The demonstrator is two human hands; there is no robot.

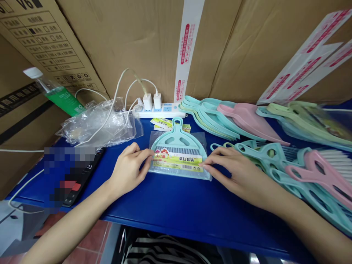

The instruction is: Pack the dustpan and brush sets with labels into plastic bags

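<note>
A mint-green mini dustpan [178, 141] with a small brush and a yellow-green paper label [178, 162] lies inside a clear plastic bag [202, 170] on the blue table [176, 205]. My left hand [128, 170] pinches the bag's left edge with its fingertips. My right hand [236, 172] grips the bag's right edge from the other side. To the right of that hand lie stacked mint and pink dustpans with brushes [308, 176].
More stacked pastel dustpans [233, 119] lie at the back right, by a white power strip [159, 110] with plugged-in chargers. Loose plastic film [96, 126], a green-labelled bottle [57, 93] and a phone [79, 176] are at left. Cardboard boxes stand behind; the table's front edge is near.
</note>
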